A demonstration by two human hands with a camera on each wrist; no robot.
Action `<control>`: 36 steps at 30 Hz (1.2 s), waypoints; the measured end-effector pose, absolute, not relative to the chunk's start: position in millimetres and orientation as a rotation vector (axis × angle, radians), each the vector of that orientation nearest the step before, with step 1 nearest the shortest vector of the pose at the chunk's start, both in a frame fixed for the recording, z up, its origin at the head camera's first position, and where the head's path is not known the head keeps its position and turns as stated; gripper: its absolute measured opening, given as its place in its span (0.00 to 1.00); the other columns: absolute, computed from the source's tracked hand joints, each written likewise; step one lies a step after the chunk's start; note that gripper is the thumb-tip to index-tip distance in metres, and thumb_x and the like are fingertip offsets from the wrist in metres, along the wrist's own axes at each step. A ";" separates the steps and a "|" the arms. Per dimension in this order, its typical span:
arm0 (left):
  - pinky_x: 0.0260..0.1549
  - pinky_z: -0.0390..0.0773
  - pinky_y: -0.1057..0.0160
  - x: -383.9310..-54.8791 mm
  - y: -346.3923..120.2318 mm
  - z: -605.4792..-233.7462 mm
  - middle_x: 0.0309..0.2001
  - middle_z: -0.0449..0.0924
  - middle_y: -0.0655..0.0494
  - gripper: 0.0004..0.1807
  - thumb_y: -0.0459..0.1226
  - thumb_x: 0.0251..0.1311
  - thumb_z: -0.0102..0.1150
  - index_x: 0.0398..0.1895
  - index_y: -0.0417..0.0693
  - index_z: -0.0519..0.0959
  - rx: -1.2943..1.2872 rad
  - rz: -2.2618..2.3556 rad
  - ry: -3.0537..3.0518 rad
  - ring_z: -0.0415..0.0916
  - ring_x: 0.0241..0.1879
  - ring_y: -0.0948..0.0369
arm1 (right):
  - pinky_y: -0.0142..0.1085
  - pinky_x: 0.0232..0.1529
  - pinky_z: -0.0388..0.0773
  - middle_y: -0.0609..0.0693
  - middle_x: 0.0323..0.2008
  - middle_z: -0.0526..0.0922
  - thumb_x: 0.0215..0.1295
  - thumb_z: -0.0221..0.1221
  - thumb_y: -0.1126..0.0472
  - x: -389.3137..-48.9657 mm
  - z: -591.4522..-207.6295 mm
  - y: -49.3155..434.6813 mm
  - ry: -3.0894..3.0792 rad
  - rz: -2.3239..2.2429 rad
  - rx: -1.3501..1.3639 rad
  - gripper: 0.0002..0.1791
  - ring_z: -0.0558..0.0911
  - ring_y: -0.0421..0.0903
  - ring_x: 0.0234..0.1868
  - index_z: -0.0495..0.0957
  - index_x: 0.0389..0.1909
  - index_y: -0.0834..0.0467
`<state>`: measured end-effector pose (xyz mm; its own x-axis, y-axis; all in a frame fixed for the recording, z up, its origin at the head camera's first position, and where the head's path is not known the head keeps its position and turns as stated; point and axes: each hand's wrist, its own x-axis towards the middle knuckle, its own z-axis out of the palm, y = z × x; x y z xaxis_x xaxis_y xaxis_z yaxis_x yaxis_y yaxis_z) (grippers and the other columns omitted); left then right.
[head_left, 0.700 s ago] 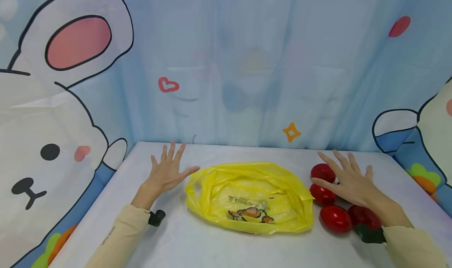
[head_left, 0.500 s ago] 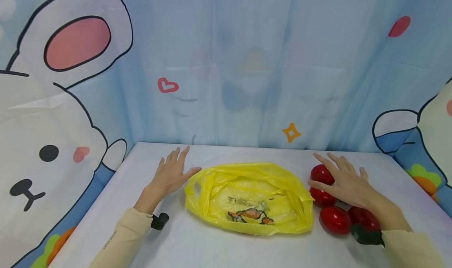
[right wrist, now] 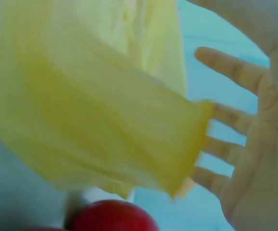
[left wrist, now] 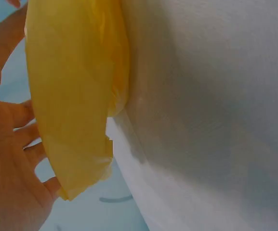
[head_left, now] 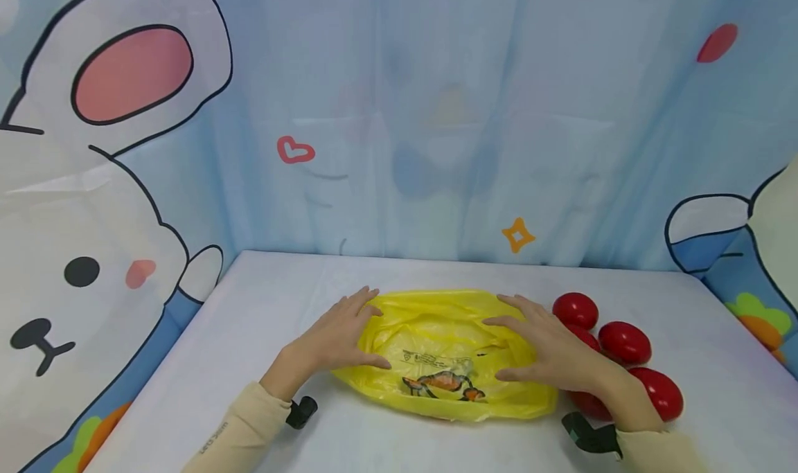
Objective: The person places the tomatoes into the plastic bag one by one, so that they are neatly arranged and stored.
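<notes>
Your left hand and right hand flank the yellow bag, fingers spread, gripping nothing. It lies short of the desk's far edge; rounded red objects sit toward the right edge. Best pinch the bag's rim lightly.

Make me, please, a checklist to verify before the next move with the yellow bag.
1. Left hand at the left end of the yellow bag: ok.
2. Right hand at its right end: ok.
3. Bag opening facing up: ok.
4. Firm grip on the bag: not ok, fingers look loose and spread.
5. Visible red objects outside the bag: ok, right of it.
6. Right wrist clear of them: cannot tell, overlapping in the head view.
</notes>
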<state>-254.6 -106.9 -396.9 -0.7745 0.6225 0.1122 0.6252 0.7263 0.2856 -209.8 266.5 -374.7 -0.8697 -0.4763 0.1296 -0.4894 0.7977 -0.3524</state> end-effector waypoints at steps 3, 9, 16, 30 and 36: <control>0.77 0.52 0.37 -254.1 -107.0 -400.8 0.83 0.54 0.48 0.53 0.65 0.52 0.75 0.73 0.41 0.71 -1.095 -0.386 -2.953 0.47 0.83 0.48 | 0.73 0.63 0.68 0.59 0.76 0.64 0.51 0.79 0.42 -211.7 -381.6 259.6 -2.988 0.637 0.838 0.36 0.59 0.68 0.75 0.83 0.61 0.51; 0.76 0.54 0.36 -252.7 -106.7 -409.2 0.82 0.55 0.45 0.60 0.64 0.49 0.77 0.78 0.40 0.65 -1.109 -0.283 -3.023 0.48 0.82 0.47 | 0.67 0.65 0.71 0.55 0.72 0.70 0.47 0.82 0.46 -213.5 -392.0 255.8 -3.124 0.645 0.844 0.33 0.66 0.64 0.72 0.87 0.56 0.51; 0.77 0.54 0.39 -251.9 -109.8 -416.8 0.82 0.54 0.40 0.60 0.60 0.52 0.78 0.80 0.38 0.60 -1.048 -0.305 -3.097 0.47 0.82 0.44 | 0.65 0.63 0.74 0.63 0.74 0.66 0.42 0.85 0.51 -212.2 -398.8 261.8 -3.226 0.519 0.806 0.44 0.68 0.66 0.70 0.81 0.64 0.55; 0.78 0.51 0.42 -253.1 -114.4 -410.2 0.83 0.51 0.43 0.63 0.61 0.49 0.79 0.81 0.39 0.58 -0.981 -0.284 -3.157 0.44 0.82 0.42 | 0.63 0.63 0.75 0.67 0.76 0.62 0.37 0.86 0.55 -214.9 -391.3 263.5 -3.361 0.422 0.549 0.61 0.63 0.68 0.73 0.65 0.74 0.67; 0.78 0.50 0.40 -250.0 -114.1 -407.7 0.83 0.52 0.44 0.63 0.60 0.48 0.80 0.81 0.39 0.58 -0.968 -0.261 -3.164 0.44 0.82 0.43 | 0.64 0.60 0.77 0.65 0.72 0.68 0.36 0.86 0.53 -210.8 -386.8 269.2 -3.315 0.410 0.568 0.55 0.67 0.67 0.70 0.72 0.70 0.59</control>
<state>-250.0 -114.1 -407.7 -0.8154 0.5657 -0.1232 0.5378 0.8189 0.2004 -210.8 269.2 -386.8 -0.9143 -0.3527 -0.1993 -0.2935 0.9158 -0.2741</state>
